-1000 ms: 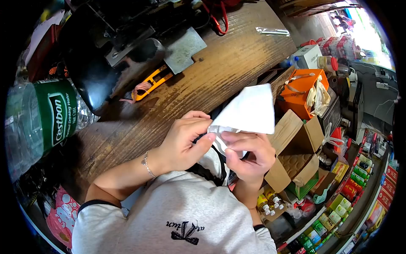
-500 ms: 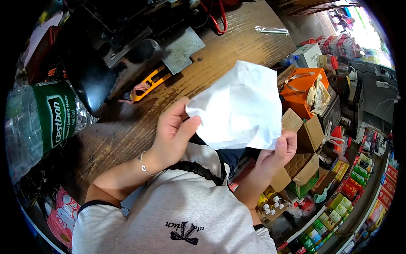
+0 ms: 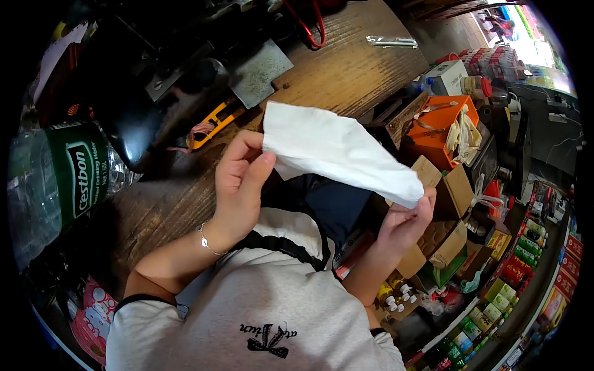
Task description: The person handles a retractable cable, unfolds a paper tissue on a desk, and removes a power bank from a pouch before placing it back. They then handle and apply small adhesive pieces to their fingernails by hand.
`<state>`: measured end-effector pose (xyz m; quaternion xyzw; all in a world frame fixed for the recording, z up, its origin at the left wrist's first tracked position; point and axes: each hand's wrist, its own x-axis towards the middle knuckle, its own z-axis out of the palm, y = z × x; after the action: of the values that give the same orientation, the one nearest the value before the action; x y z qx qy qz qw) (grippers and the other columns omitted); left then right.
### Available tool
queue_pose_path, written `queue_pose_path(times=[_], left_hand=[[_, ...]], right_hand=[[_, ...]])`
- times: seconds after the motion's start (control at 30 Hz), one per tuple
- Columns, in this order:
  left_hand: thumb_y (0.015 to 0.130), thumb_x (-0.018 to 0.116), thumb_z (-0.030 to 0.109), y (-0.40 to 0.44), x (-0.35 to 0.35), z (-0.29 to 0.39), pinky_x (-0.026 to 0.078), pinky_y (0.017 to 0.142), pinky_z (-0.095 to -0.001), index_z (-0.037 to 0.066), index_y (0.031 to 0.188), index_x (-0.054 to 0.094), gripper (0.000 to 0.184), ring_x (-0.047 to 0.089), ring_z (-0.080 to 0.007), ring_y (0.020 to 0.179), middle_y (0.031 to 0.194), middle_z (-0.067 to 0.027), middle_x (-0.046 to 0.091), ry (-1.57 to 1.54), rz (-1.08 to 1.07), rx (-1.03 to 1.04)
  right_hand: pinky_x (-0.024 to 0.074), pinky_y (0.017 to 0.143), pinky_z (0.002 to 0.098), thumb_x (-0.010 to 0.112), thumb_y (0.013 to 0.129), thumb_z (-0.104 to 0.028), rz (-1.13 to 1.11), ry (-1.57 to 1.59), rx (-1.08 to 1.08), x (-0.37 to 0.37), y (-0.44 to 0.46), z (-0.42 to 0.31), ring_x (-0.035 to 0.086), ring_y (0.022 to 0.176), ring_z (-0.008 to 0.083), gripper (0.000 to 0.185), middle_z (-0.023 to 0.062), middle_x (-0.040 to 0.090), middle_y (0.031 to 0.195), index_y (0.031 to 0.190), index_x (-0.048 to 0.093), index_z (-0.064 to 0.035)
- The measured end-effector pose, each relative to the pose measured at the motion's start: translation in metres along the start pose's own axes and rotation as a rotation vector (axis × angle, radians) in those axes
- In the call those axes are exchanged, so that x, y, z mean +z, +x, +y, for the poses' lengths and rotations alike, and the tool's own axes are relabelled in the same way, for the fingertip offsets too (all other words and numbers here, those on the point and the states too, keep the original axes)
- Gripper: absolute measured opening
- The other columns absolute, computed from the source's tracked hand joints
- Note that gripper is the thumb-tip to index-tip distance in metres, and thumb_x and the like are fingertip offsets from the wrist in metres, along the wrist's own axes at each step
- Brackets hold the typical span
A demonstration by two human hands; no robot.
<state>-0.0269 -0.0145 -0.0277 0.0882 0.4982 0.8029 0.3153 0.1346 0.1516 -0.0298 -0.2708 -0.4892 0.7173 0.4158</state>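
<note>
A white sheet, paper or thin cloth (image 3: 337, 145), is stretched in the air between my two hands, its lower edge folded under. My left hand (image 3: 240, 185) pinches its left edge between thumb and fingers. At the other end, my right hand (image 3: 405, 222) grips the narrowed, bunched right corner. Beyond the sheet lies the wooden table (image 3: 346, 55), with a yellow cutter (image 3: 216, 123) near a flat metal plate (image 3: 260, 73).
A dark machine (image 3: 142, 93) stands at the upper left, beside a large Cestbon water bottle (image 3: 59, 179). On the right are an orange box (image 3: 433, 133), an open cardboard box (image 3: 448, 247), small bottles (image 3: 396, 294) and shelves of packaged goods (image 3: 501, 297).
The sheet was bunched between both hands, then opened out wide, and now is folded into a long strip. My right hand has moved right, away from my left hand.
</note>
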Motion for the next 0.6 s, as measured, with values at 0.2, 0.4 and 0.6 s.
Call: queue_pose_path(times=[0.2, 0.4, 0.6], left_hand=[[0.082, 0.05, 0.005, -0.004, 0.0, 0.001, 0.035, 0.078, -0.0204, 0.002, 0.093, 0.044, 0.013, 0.045, -0.0057, 0.082, 0.087, -0.0012, 0.05, 0.094, -0.059, 0.087], [0.079, 0.052, 0.006, -0.005, -0.006, -0.003, 0.035, 0.075, -0.0206, 0.002, 0.091, 0.043, 0.016, 0.043, -0.0059, 0.08, 0.088, -0.002, 0.049, 0.029, -0.117, 0.13], [0.078, 0.052, 0.007, -0.001, -0.008, -0.006, 0.034, 0.08, -0.0239, 0.003, 0.09, 0.043, 0.015, 0.043, -0.0096, 0.087, 0.097, -0.0061, 0.047, 0.075, -0.087, 0.242]], right_hand=[[0.0407, 0.07, 0.0222, 0.051, 0.079, -0.019, 0.018, -0.044, 0.21, 0.021, 0.002, 0.002, 0.052, 0.077, 0.0118, 0.027, 0.0058, 0.052, 0.084, 0.099, 0.041, -0.0049], [0.0381, 0.071, 0.0194, 0.065, 0.073, -0.012, -0.212, -0.247, 0.296, 0.017, -0.001, 0.008, 0.049, 0.08, 0.0088, 0.04, 0.0045, 0.055, 0.09, 0.108, 0.049, -0.0022], [0.036, 0.082, 0.0254, 0.072, 0.064, -0.005, -0.231, -0.295, 0.182, 0.009, -0.007, 0.005, 0.05, 0.088, 0.0136, 0.037, 0.0061, 0.055, 0.096, 0.097, 0.055, -0.0011]])
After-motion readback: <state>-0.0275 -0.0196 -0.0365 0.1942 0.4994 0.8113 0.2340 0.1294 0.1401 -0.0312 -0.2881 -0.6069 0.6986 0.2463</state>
